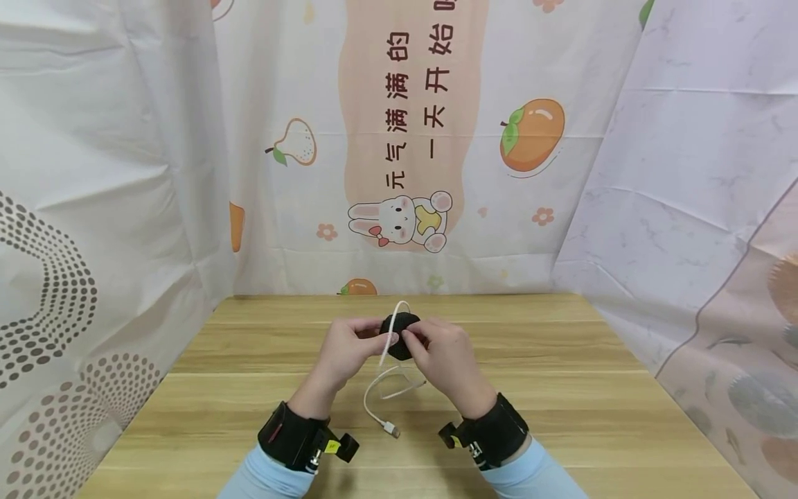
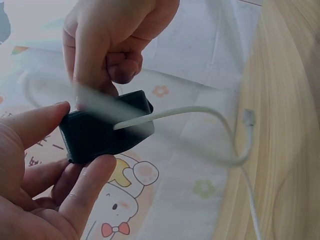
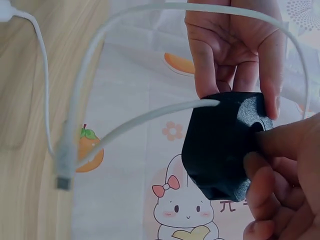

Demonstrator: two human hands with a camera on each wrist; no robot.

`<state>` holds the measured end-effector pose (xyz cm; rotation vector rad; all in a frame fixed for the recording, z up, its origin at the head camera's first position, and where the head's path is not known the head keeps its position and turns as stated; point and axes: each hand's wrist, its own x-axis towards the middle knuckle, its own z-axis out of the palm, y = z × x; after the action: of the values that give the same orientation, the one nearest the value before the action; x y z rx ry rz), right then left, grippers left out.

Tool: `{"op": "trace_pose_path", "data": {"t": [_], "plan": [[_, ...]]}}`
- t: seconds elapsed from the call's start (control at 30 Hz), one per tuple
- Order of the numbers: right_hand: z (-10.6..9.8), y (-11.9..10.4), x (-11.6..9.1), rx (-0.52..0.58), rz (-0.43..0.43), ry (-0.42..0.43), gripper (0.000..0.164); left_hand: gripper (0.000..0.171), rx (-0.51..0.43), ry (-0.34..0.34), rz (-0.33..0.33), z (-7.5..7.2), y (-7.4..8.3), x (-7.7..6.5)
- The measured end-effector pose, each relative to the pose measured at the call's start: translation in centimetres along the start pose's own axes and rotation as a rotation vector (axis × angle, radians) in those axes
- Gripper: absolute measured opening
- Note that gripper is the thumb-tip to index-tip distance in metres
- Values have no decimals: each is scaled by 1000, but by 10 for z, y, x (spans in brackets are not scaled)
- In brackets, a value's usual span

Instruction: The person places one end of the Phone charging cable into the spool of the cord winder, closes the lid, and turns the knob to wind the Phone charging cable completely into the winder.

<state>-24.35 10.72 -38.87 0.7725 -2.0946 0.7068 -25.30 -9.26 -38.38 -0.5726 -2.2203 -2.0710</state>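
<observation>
A small black faceted block [image 1: 404, 320] is held up over the table between both hands. My left hand [image 1: 341, 352] grips one side of it, thumb nearer me and fingers behind. From the opposite side my right hand [image 1: 450, 357] pinches its edge, fingertips right by a round opening [image 3: 257, 126]. A white cable [image 2: 175, 111] comes out of one face of the block and loops around it. One slim plug [image 3: 63, 170] dangles near the block in the right wrist view. The larger USB plug [image 1: 391, 430] lies lower down, between my wrists in the head view.
The wooden table [image 1: 249, 346] reaches back to a printed curtain [image 1: 280, 208] with fruit and a rabbit. More cloth hangs along the left and right sides. Each forearm wears a black strap [image 1: 293, 436] with a small camera mount.
</observation>
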Motion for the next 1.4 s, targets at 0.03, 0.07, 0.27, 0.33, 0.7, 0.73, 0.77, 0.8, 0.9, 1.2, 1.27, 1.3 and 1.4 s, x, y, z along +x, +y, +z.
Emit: {"op": "trace_pose_path", "data": {"t": [0.03, 0.07, 0.27, 0.33, 0.7, 0.73, 0.77, 0.8, 0.9, 1.2, 1.27, 1.3, 1.4], "plan": [[0, 0, 0, 13, 19, 2, 6, 31, 7, 3, 8, 0, 0, 0], [1, 0, 0, 28, 46, 3, 7, 31, 14, 6, 17, 1, 0, 0], [0, -2, 2, 205, 272, 0, 6, 30, 96, 48, 110, 2, -3, 0], [-1, -2, 1, 289, 350, -3, 8, 29, 139, 70, 150, 3, -5, 0], [2, 2, 0, 518, 587, -42, 13, 28, 309, 133, 209, 8, -4, -4], [2, 2, 1, 518, 589, -43, 12, 28, 309, 134, 207, 8, -4, -4], [1, 2, 1, 511, 586, -42, 12, 28, 309, 135, 209, 8, -4, -3], [1, 2, 1, 499, 578, -39, 11, 28, 308, 135, 211, 8, -4, -3], [1, 1, 2, 425, 526, -30, 11, 28, 298, 131, 213, 7, -3, -2], [-8, -2, 6, 266, 297, 11, 10, 28, 228, 140, 153, -2, 3, -3], [-11, -1, 7, 265, 260, 31, 8, 27, 209, 140, 135, -4, 5, -4], [-14, -1, 8, 262, 240, 41, 7, 27, 204, 140, 129, -6, 6, -4], [-21, 0, 10, 237, 173, 61, 5, 27, 154, 134, 108, -9, 9, -4]]}}
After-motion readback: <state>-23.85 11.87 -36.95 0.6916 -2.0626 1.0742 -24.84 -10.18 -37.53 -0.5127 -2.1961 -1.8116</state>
